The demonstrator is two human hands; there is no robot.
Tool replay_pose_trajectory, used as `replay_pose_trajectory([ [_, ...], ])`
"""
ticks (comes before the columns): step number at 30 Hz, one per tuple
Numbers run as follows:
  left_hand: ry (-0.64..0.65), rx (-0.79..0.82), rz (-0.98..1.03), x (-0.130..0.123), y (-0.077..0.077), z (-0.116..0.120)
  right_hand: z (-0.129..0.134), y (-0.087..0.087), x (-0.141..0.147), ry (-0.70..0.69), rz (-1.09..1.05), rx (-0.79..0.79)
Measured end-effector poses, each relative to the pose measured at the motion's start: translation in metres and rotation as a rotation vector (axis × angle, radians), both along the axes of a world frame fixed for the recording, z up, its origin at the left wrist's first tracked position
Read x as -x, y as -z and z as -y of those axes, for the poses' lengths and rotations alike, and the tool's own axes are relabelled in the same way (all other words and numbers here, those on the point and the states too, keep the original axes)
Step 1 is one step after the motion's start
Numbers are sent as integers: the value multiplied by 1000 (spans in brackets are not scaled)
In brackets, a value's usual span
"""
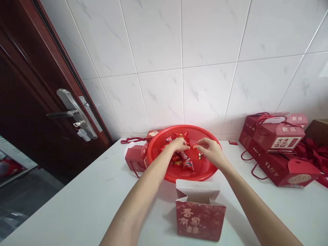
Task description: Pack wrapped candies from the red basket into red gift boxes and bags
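Over the red plastic colander (179,175), both bare hands are in among the wrapped sweets. And look at the left hand (178,145): fingers bent and bunched close together, reaching down over the pile at the colander's middle; whether they grip anything, I can't tell. Across from it, the right hand (212,151) comes in over the colander's right side, part-open, thumb and fingers curved towards a small orange-red wrapped sweet (194,147). That one sits right at the fingertips, its long axis on a slant, rising gently to the right; whether it's pinched, I can't say. Below the hands, inside the colander, a red-white-and-black wrapped sweet (188,165) lies roughly crosswise. Just in front of the colander, nearer the camera, stands the open red gift box (201,222), upright, mouth facing up, its long side running left to right and its lettered panel facing the camera. To the colander's left, a closed red box (135,158) sits right beside it, and a dark red ribbon (133,140) trails behind that. Well off to the colander's right, handled red boxes (284,136) are stacked against the tiled wall (210,92).
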State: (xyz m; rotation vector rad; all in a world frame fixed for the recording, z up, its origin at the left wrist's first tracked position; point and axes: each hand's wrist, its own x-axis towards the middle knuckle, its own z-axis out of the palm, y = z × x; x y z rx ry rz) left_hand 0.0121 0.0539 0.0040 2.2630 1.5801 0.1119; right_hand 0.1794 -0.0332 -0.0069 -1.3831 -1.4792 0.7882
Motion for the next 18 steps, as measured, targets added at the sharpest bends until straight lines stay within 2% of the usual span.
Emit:
replay_pose_trajectory([
  [7, -224, -219, 123, -1, -7, 1, 2, -1, 0, 13, 18, -40],
  [11, -321, -284, 150, 3, -4, -7, 3, -1, -1, 14, 31, -49],
  [13, -337, -255, 138, 6, 1, -12, 3, -1, -1, 15, 40, -65],
  [18, -303, -53, 51, 9, 11, -18, 2, 0, -1, 16, 38, -77],
])
